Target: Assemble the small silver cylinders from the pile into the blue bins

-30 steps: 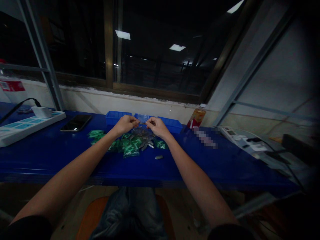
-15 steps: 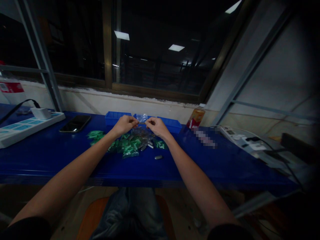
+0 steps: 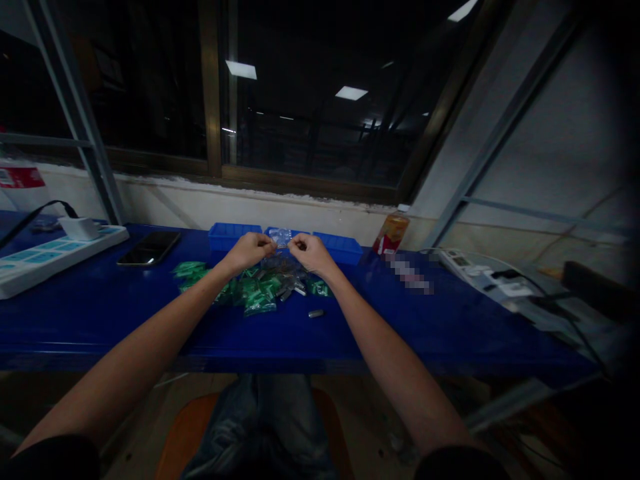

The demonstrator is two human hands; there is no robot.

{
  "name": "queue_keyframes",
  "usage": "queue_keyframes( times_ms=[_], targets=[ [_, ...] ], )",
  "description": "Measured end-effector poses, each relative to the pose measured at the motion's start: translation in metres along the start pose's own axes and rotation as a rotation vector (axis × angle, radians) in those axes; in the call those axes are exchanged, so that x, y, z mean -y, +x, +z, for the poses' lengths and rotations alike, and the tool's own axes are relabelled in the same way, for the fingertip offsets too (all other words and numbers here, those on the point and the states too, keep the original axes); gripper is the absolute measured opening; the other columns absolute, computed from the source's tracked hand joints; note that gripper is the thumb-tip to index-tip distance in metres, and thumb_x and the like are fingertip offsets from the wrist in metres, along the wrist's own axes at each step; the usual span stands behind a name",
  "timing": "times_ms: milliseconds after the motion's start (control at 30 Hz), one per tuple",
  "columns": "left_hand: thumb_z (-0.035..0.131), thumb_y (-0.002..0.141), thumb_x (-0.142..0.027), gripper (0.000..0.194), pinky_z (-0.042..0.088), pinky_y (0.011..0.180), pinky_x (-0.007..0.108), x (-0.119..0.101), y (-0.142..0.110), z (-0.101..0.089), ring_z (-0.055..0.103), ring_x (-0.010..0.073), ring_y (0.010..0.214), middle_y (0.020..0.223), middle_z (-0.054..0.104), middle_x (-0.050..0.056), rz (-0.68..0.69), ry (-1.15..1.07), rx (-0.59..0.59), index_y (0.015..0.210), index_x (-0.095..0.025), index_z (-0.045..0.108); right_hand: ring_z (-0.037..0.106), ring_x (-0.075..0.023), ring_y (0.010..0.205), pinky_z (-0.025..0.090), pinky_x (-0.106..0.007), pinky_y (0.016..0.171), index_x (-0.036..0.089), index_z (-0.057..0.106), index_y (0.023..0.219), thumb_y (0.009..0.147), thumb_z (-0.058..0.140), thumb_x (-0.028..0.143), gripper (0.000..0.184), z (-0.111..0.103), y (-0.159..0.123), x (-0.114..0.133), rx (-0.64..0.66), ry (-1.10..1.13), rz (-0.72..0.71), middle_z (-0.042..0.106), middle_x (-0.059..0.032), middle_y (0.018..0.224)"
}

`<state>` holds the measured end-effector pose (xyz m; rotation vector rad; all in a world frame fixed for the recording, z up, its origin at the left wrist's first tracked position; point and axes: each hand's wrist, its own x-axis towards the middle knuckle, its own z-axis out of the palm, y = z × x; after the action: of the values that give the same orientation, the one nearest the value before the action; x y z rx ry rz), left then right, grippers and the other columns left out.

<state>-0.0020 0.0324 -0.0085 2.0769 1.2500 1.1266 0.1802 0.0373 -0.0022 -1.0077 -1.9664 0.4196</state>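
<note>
My left hand (image 3: 250,250) and my right hand (image 3: 311,253) are raised side by side over the blue table (image 3: 100,307), fingers pinched on the two edges of a small clear plastic bag (image 3: 283,239) held between them. Below the hands lies a heap of small green packets (image 3: 255,288) mixed with several small grey metal pieces (image 3: 290,288). One grey metal piece (image 3: 315,313) lies alone nearer to me. The room is dim, and what is inside the bag cannot be made out.
Blue bins (image 3: 230,235) stand behind the hands by the window wall. A black phone (image 3: 149,247) and a white power strip (image 3: 45,257) lie at the left. A red-orange can (image 3: 392,235) and another power strip with cables (image 3: 490,277) are at the right.
The two hands have drawn slightly closer together on the bag; the view has shifted a little. Nothing on the table has moved.
</note>
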Motion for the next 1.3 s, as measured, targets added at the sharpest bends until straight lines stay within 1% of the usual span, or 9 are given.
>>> queue_keyframes(
  times_ms=[233, 367, 467, 633, 800, 933, 1067, 1167, 1300],
  targets=[
    [0.050, 0.073, -0.038, 0.028, 0.042, 0.058, 0.025, -0.013, -0.004, 0.002, 0.056, 0.0147, 0.061, 0.066, 0.064, 0.005, -0.096, -0.134, -0.005, 0.068, -0.012, 0.060, 0.044, -0.0086, 0.052, 0.032, -0.021, 0.052, 0.017, 0.051, 0.065, 0.070, 0.047, 0.027, 0.012, -0.001, -0.002, 0.003, -0.021, -0.094, -0.018, 0.048, 0.0036, 0.054],
    [0.055, 0.070, -0.040, 0.029, 0.041, 0.057, 0.024, -0.015, -0.005, 0.003, 0.055, 0.0139, 0.060, 0.063, 0.061, 0.003, -0.081, -0.156, 0.014, 0.069, -0.012, 0.060, 0.042, -0.0085, 0.051, 0.030, -0.022, 0.052, 0.017, 0.052, 0.065, 0.072, 0.047, 0.028, 0.014, -0.002, -0.002, 0.004, -0.007, -0.143, -0.045, 0.046, 0.0038, 0.053],
    [0.056, 0.069, -0.039, 0.027, 0.040, 0.057, 0.024, -0.012, -0.004, 0.003, 0.053, 0.0133, 0.059, 0.060, 0.059, 0.002, -0.048, -0.144, 0.002, 0.067, -0.012, 0.059, 0.042, -0.0082, 0.051, 0.030, -0.021, 0.053, 0.016, 0.054, 0.066, 0.072, 0.048, 0.029, 0.016, -0.002, -0.002, 0.004, 0.015, -0.090, -0.037, 0.047, 0.0038, 0.053],
    [0.055, 0.069, -0.036, 0.026, 0.040, 0.059, 0.024, -0.006, -0.002, 0.001, 0.052, 0.0128, 0.061, 0.064, 0.059, 0.002, 0.004, -0.162, -0.007, 0.070, -0.011, 0.060, 0.044, -0.0082, 0.054, 0.034, -0.021, 0.055, 0.013, 0.058, 0.069, 0.071, 0.049, 0.030, 0.019, -0.003, -0.001, 0.006, 0.057, 0.072, -0.011, 0.051, 0.0025, 0.058],
    [0.058, 0.066, -0.036, 0.025, 0.038, 0.057, 0.024, -0.007, -0.002, 0.001, 0.049, 0.0123, 0.057, 0.059, 0.057, 0.000, 0.015, -0.172, 0.006, 0.068, -0.012, 0.061, 0.049, -0.0100, 0.057, 0.036, -0.022, 0.057, 0.013, 0.059, 0.069, 0.073, 0.049, 0.031, 0.021, -0.004, 0.000, 0.008, 0.093, 0.089, -0.002, 0.054, 0.0010, 0.059],
    [0.061, 0.066, -0.039, 0.027, 0.039, 0.060, 0.025, -0.014, -0.004, 0.001, 0.051, 0.0123, 0.059, 0.063, 0.060, 0.002, -0.023, -0.316, -0.006, 0.068, -0.012, 0.061, 0.047, -0.0097, 0.054, 0.034, -0.022, 0.054, 0.015, 0.054, 0.065, 0.075, 0.047, 0.032, 0.021, -0.002, 0.000, 0.004, 0.041, 0.082, 0.008, 0.052, 0.0023, 0.055],
    [0.065, 0.065, -0.032, 0.023, 0.040, 0.061, 0.024, -0.020, -0.006, 0.001, 0.053, 0.0111, 0.060, 0.067, 0.062, 0.004, -0.108, -0.466, 0.006, 0.074, -0.011, 0.062, 0.047, -0.0096, 0.054, 0.033, -0.021, 0.053, 0.016, 0.052, 0.070, 0.078, 0.045, 0.032, 0.019, 0.002, 0.001, 0.000, -0.065, 0.062, 0.022, 0.050, 0.0030, 0.056],
    [0.067, 0.064, -0.030, 0.023, 0.038, 0.059, 0.023, -0.021, -0.007, 0.003, 0.051, 0.0101, 0.059, 0.065, 0.060, 0.002, -0.140, -0.497, 0.000, 0.076, -0.011, 0.062, 0.047, -0.0097, 0.053, 0.032, -0.021, 0.053, 0.017, 0.049, 0.070, 0.079, 0.044, 0.033, 0.019, 0.003, 0.001, -0.001, -0.134, 0.018, 0.014, 0.050, 0.0032, 0.056],
    [0.067, 0.063, -0.029, 0.021, 0.038, 0.058, 0.023, -0.021, -0.007, 0.007, 0.050, 0.0098, 0.059, 0.064, 0.058, 0.001, -0.116, -0.508, -0.025, 0.073, -0.012, 0.059, 0.046, -0.0096, 0.051, 0.031, -0.022, 0.052, 0.017, 0.050, 0.071, 0.080, 0.043, 0.034, 0.020, 0.003, 0.001, -0.001, -0.143, -0.025, -0.006, 0.049, 0.0032, 0.055]
  ],
)
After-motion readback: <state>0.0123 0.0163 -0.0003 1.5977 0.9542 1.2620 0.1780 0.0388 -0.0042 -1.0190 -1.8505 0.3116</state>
